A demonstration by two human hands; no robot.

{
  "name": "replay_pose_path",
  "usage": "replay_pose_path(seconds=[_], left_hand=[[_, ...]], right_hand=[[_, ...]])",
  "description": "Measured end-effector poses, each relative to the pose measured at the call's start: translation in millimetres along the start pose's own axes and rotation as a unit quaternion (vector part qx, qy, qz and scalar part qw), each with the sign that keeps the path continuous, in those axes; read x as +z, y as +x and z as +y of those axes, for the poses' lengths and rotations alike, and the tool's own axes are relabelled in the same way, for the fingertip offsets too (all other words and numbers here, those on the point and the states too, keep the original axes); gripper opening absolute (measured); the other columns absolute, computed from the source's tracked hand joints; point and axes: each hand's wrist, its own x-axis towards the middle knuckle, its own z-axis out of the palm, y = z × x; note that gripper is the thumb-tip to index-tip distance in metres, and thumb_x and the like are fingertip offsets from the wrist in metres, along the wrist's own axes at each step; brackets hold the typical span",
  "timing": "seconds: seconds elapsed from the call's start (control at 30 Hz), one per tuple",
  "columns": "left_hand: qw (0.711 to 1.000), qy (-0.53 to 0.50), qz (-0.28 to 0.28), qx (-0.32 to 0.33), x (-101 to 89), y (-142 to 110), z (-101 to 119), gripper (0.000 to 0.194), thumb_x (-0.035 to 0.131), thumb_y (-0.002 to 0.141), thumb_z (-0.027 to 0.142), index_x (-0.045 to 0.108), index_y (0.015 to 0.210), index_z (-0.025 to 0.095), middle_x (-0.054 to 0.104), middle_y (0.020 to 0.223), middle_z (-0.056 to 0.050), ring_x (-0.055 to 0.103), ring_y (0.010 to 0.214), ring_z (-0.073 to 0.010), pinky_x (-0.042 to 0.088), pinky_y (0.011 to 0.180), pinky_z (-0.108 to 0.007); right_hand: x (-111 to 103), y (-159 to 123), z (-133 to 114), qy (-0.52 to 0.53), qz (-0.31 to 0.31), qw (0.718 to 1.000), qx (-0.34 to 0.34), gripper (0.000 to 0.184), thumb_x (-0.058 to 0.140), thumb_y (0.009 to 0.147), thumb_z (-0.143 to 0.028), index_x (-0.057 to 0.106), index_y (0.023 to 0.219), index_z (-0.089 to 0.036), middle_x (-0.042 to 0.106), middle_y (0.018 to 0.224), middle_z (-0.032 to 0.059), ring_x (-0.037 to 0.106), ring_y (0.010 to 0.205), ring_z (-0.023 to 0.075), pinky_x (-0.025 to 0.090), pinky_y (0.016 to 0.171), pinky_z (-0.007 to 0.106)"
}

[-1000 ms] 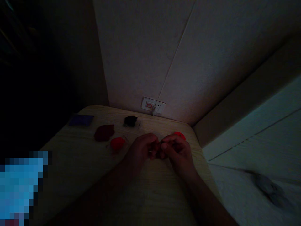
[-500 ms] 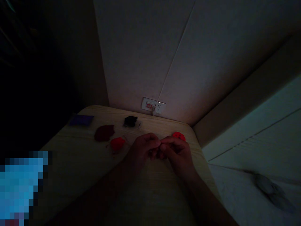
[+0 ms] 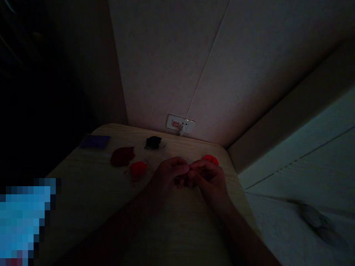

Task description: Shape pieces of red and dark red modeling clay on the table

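Note:
Over the wooden table [image 3: 188, 229], my left hand [image 3: 169, 173] and my right hand [image 3: 209, 179] meet fingertip to fingertip. Both are closed in a pinch, and whatever lies between them is too small and dark to name. Just behind my right hand sits a bright red round piece [image 3: 210, 159] with dark dots. To the left of my left hand lies a bright red lump [image 3: 138, 169], clay-like in look. A flat dark red piece [image 3: 122, 156] is beside it. Farther back is a black lump [image 3: 153, 142] on what seems a clear wrapper.
A purple packet [image 3: 95, 141] lies at the table's back left. On the wall behind is a socket plate [image 3: 180, 124] with a plug in it. A pale panelled surface [image 3: 299, 159] borders the right side. A pixelated blue patch covers the lower left.
The fingers of my right hand have shifted very slightly. The view has moved a tiny bit; the pieces on the table lie as before.

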Motion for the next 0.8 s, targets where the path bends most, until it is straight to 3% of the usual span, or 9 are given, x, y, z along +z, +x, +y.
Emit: replay_pose_path(seconds=[0.3, 0.8], left_hand=[[0.999, -0.033, -0.012, -0.002, -1.2, -1.8, -0.1, 0.029, 0.075, 0.065, 0.041, 0.061, 0.075, 0.017, 0.062, 0.058, 0.001, 0.055, 0.049, -0.0118, 0.033, 0.045, -0.023], [1.0, 0.001, -0.003, 0.022, -2.3, 0.9, -2.6, 0.026, 0.076, 0.065, 0.038, 0.061, 0.071, 0.017, 0.059, 0.053, 0.003, 0.05, 0.045, -0.0095, 0.032, 0.044, -0.022]], right_hand=[[1.4, 0.6, 1.6, 0.015, 0.017, 1.0, -0.011, 0.022, 0.091, 0.07, -0.03, 0.074, 0.081, -0.02, 0.07, 0.058, -0.0024, 0.062, 0.047, 0.01, 0.052, 0.046, 0.02], [1.8, -0.4, -0.1, -0.023, 0.015, 0.999, -0.018, 0.025, 0.088, 0.073, -0.036, 0.07, 0.081, -0.02, 0.069, 0.059, -0.0021, 0.062, 0.048, 0.0111, 0.053, 0.047, 0.022]])
